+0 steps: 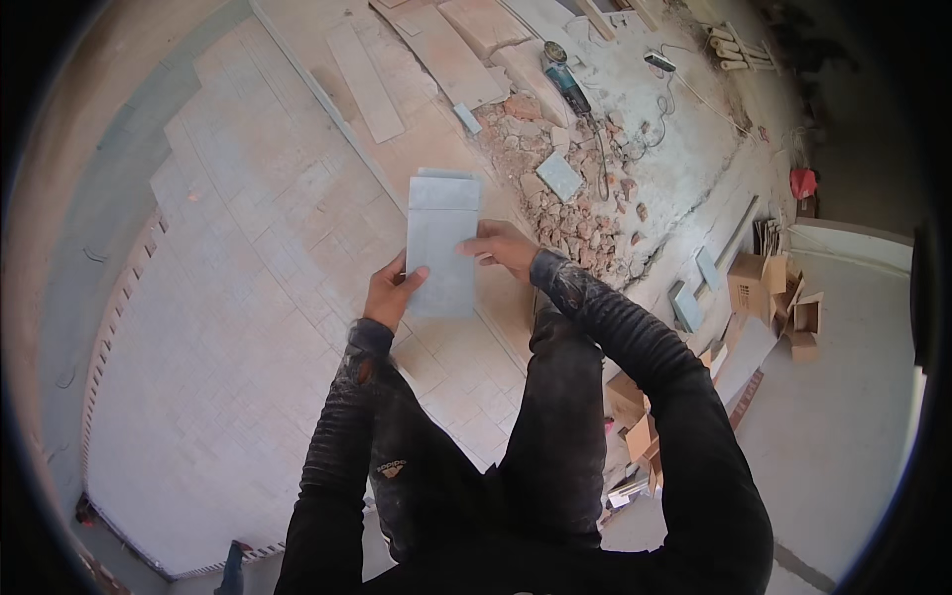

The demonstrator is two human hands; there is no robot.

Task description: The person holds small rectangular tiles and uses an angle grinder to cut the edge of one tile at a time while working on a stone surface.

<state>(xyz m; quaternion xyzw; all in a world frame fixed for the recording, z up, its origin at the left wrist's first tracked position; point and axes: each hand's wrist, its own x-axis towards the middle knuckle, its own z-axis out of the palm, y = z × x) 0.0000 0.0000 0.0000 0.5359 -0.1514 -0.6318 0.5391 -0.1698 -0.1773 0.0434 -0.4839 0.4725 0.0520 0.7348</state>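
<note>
In front of me are light grey rectangular tiles point(443, 248), held one over another, with the edge of one behind showing past the top. My left hand point(393, 294) grips their lower left edge, its thumb on the front face and its fingers behind. At the right edge my right hand point(504, 248) is closed, fingertips against the face at mid height. Below the tiles lies a floor of pale, laid tiles point(268, 327).
Broken rubble point(585, 223) lies ahead to the right, with a loose grey tile point(559, 177) on it. Past that are an angle grinder point(568, 87) with its cord and long planks point(364, 79). Cardboard boxes point(756, 283) and more grey tiles point(685, 305) sit at the right.
</note>
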